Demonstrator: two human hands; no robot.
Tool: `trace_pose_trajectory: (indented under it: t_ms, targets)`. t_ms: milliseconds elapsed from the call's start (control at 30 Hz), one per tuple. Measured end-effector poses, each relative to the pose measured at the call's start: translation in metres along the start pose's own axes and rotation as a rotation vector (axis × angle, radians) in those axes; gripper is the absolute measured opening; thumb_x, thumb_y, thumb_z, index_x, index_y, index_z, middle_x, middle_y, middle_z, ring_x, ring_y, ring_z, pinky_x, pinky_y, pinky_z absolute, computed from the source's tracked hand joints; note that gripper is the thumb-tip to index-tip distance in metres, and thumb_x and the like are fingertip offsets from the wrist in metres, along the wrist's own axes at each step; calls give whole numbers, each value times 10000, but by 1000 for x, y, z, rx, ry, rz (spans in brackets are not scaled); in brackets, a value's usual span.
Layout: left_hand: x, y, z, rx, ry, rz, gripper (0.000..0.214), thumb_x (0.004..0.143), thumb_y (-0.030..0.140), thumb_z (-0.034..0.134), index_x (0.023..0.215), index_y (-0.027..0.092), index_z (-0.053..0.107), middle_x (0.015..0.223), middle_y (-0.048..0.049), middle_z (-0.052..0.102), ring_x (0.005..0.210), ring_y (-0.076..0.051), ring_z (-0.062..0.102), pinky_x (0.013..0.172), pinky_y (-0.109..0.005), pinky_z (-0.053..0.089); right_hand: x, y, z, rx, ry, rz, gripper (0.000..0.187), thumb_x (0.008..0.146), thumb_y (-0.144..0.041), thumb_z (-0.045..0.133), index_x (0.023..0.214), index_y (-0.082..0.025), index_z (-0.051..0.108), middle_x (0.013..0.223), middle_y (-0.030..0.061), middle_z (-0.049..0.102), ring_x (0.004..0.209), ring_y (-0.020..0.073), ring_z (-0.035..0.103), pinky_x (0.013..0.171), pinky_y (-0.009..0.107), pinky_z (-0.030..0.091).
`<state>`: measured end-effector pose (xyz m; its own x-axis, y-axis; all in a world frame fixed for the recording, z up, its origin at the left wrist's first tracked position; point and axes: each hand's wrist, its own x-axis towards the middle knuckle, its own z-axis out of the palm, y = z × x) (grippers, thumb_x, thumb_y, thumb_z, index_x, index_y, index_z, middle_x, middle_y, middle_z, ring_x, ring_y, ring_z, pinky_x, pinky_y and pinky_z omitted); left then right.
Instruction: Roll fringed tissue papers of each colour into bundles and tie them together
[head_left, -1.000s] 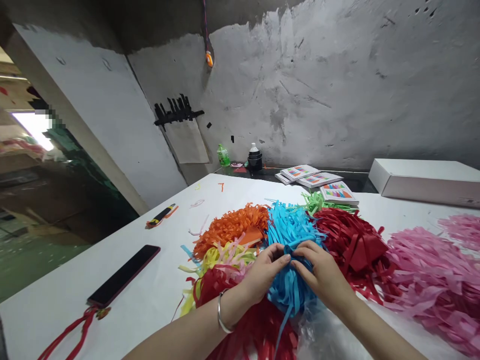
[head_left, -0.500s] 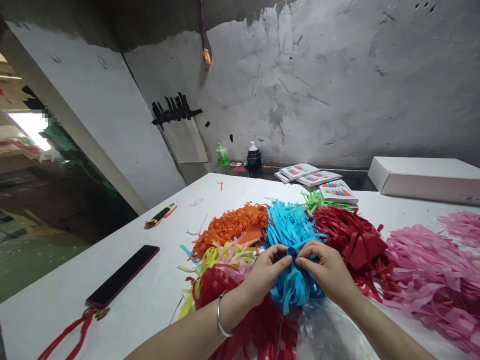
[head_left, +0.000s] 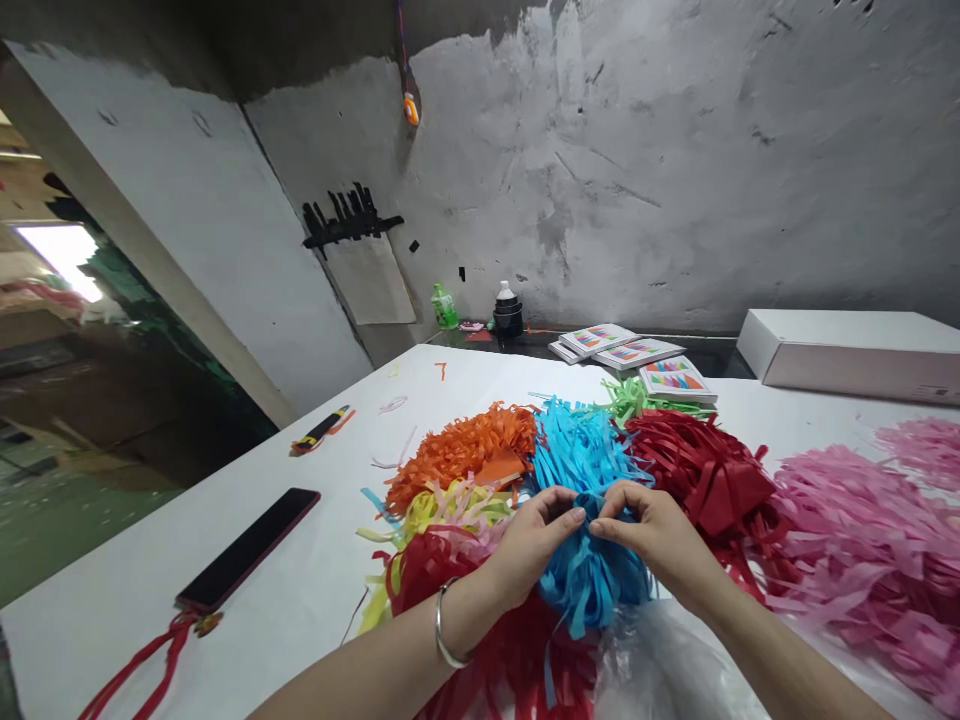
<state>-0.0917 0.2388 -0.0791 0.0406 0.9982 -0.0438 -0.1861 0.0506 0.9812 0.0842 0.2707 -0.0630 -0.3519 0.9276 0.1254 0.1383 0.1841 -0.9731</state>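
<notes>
Between my two hands hangs a blue paper tassel (head_left: 596,585), its fringe drooping below my fingers. My left hand (head_left: 544,540) pinches the tassel's top from the left, thumb against fingers. From the right, my right hand (head_left: 637,525) pinches the same top, its fingertips close to those of the left. Just behind lies a pile of blue tassels (head_left: 581,445). Orange tassels (head_left: 465,450) are to its left and dark red tassels (head_left: 705,470) to its right. Yellow and pink strips (head_left: 450,510) and a red tassel bundle (head_left: 427,565) lie beside my left forearm.
Pink tassels (head_left: 862,530) are heaped at the right, and clear plastic (head_left: 667,660) lies near me. A phone (head_left: 251,550) with a red strap and a cutter knife (head_left: 322,430) rest on the left. Printed card packs (head_left: 675,378) and a white box (head_left: 847,350) stand at the back.
Both hands stay nearly in place, still pinching the top of the blue tassel. Its fringe has shifted slightly, hanging a little lower. The fingertips have moved only slightly.
</notes>
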Motion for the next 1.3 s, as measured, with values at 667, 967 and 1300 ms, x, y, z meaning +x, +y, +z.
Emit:
trace_pose_trajectory:
  t_ms: [667, 967, 1300]
  targets:
    - [-1, 3, 2, 35, 16, -12, 544, 602, 546, 877, 925, 158, 672, 902, -25, 644, 875, -175, 555, 813, -282, 424, -6, 0, -6, -71, -69, -23, 264, 809, -447, 630, 732, -195, 619, 791, 14, 608, 779, 178, 544, 710, 290, 397]
    - [-1, 0, 2, 79, 7, 10, 483, 626, 490, 875, 902, 162, 652, 867, -18, 614, 840, -174, 539, 772, -281, 415, -5, 5, -5, -177, -67, -102, 189, 840, -376, 595, 757, -208, 623, 819, 9, 618, 776, 170, 556, 693, 280, 394]
    - [-2, 4, 5, 94, 1, 4, 506, 612, 514, 870, 887, 161, 634, 834, -7, 588, 812, -166, 518, 750, -271, 401, -7, 3, -4, -223, -63, -160, 200, 853, -345, 584, 713, -208, 625, 830, 17, 624, 811, 179, 587, 716, 283, 406]
